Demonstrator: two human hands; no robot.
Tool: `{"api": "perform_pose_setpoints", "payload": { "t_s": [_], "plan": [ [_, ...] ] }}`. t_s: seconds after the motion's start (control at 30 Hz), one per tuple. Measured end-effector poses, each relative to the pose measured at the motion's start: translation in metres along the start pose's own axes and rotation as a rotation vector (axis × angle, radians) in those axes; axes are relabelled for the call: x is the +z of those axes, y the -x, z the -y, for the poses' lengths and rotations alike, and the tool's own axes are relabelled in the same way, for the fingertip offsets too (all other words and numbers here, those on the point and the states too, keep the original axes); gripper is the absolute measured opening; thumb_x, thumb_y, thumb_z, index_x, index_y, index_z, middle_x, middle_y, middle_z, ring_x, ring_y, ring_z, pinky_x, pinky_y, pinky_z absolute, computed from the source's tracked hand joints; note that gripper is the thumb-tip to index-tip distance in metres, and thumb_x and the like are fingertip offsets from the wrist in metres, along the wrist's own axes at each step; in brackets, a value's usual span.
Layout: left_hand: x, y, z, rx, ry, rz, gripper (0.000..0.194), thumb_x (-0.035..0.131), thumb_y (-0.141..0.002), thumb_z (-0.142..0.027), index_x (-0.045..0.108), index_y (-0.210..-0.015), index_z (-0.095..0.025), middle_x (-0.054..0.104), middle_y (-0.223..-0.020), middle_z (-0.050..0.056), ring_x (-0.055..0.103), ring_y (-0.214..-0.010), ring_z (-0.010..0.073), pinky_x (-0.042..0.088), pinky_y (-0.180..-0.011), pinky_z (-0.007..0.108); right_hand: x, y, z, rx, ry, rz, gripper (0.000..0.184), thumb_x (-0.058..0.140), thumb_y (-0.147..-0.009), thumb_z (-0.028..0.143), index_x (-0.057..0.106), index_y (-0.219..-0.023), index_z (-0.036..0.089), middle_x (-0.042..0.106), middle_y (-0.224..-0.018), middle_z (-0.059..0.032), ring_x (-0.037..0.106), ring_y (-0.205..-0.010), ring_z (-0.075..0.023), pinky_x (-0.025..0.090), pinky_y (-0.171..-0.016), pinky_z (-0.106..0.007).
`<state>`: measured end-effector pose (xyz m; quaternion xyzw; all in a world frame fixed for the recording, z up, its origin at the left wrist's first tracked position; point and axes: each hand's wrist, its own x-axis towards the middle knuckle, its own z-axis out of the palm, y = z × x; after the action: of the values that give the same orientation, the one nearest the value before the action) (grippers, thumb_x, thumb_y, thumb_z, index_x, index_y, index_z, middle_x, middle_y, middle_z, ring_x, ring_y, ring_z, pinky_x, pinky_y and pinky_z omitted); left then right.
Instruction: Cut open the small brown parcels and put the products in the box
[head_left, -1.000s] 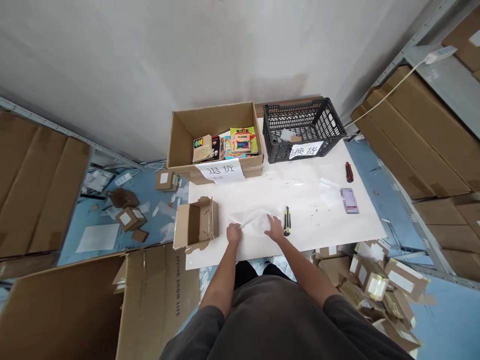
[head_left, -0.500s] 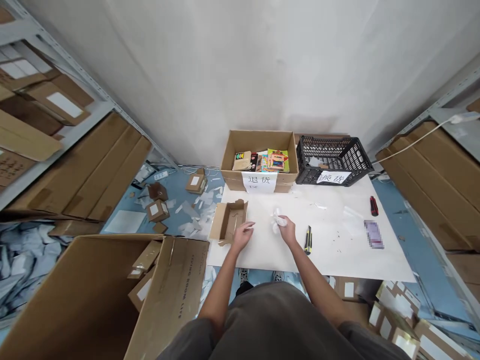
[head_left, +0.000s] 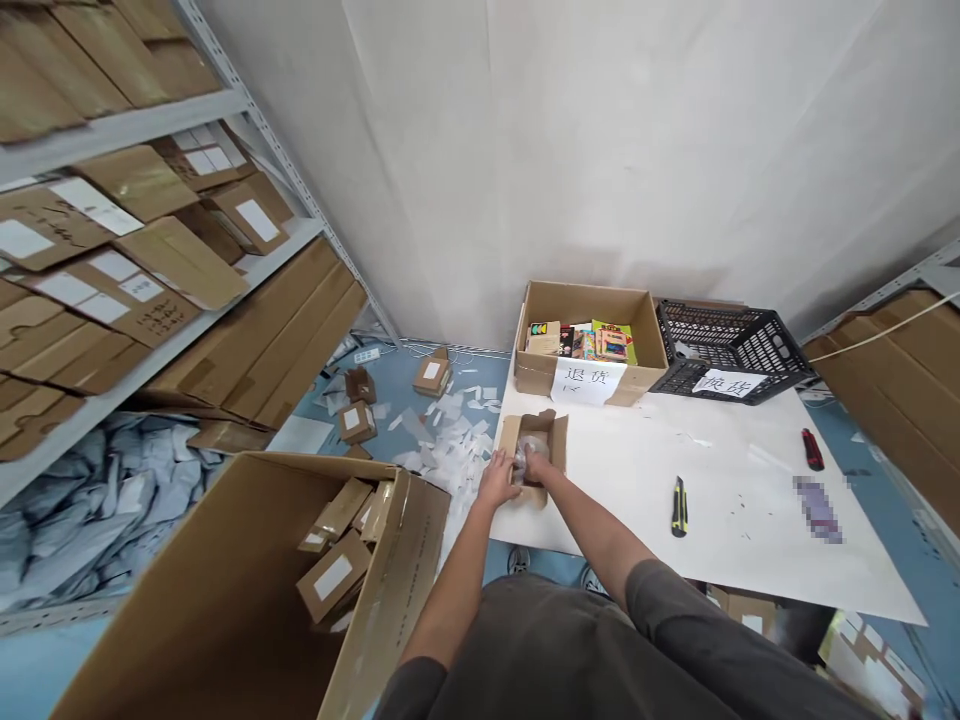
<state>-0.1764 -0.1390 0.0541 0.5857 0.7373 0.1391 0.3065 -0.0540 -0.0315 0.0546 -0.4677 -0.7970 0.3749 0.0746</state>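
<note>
Large open carton (head_left: 405, 590), small boxes inside, stood left of the table (head_left: 615, 465). Left hand (head_left: 498, 480) lay at the left side of the small open box (head_left: 559, 440), fingers extended; grip could not be told. Crumpled clear plastic (head_left: 529, 446) sat inside that box, at the table's left end. Right hand (head_left: 537, 464) reached in and touched the plastic; fingertips hidden, closure could not be told. Rightward: book carton (head_left: 639, 386) behind, yellow-black cutter (head_left: 679, 508), black crate (head_left: 675, 379), red cutter (head_left: 812, 450).
</note>
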Motion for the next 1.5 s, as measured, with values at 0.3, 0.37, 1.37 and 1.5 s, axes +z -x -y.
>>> {"api": "perform_pose_setpoints", "payload": {
  "t_s": [0.3, 0.37, 1.37, 1.5],
  "plan": [
    [0.002, 0.007, 0.018, 0.123, 0.026, 0.09, 0.037, 0.089, -0.066, -0.03, 0.076, -0.1, -0.022, 0.021, -0.173, 0.01, 0.014, -0.16, 0.0381, 0.031, -0.124, 0.053, -0.015, 0.073, -0.034, 0.055, 0.269, -0.044, 0.081, 0.092, -0.065, 0.033, 0.062, -0.139, 0.02, 0.028, -0.167, -0.0191, 0.02, -0.155, -0.0434, 0.032, -0.12, -0.054],
    [0.008, 0.005, 0.021, 0.13, 0.068, 0.088, 0.022, 0.085, -0.071, -0.03, 0.075, -0.089, -0.021, 0.022, -0.173, 0.008, 0.016, -0.16, 0.0361, 0.031, -0.125, 0.051, -0.002, 0.088, -0.044, 0.125, 0.262, 0.054, 0.067, 0.094, -0.063, 0.032, 0.07, -0.125, 0.018, 0.019, -0.171, -0.0179, 0.017, -0.156, -0.0456, 0.032, -0.12, -0.055],
    [0.259, 0.031, -0.498, 1.026, 0.043, 0.206, 0.007, 0.068, -0.091, -0.029, 0.075, -0.091, -0.027, 0.028, -0.171, -0.003, 0.024, -0.158, 0.0327, 0.032, -0.127, 0.056, -0.274, 0.489, -0.318, 0.564, 0.176, -0.989, 0.008, 0.074, -0.083, 0.013, 0.074, -0.088, 0.019, 0.02, -0.173, -0.0058, 0.021, -0.158, -0.0323, 0.034, -0.122, -0.054],
    [0.374, 0.095, -0.611, 1.196, 0.019, 0.379, 0.01, 0.068, -0.092, -0.028, 0.077, -0.093, -0.026, 0.031, -0.17, -0.001, 0.026, -0.158, 0.0317, 0.033, -0.127, 0.054, -0.281, 0.63, -0.386, 0.802, 0.161, -1.099, 0.008, 0.073, -0.083, 0.011, 0.074, -0.087, 0.018, 0.023, -0.172, -0.0065, 0.021, -0.158, -0.0325, 0.033, -0.124, -0.052]
  ]
}}
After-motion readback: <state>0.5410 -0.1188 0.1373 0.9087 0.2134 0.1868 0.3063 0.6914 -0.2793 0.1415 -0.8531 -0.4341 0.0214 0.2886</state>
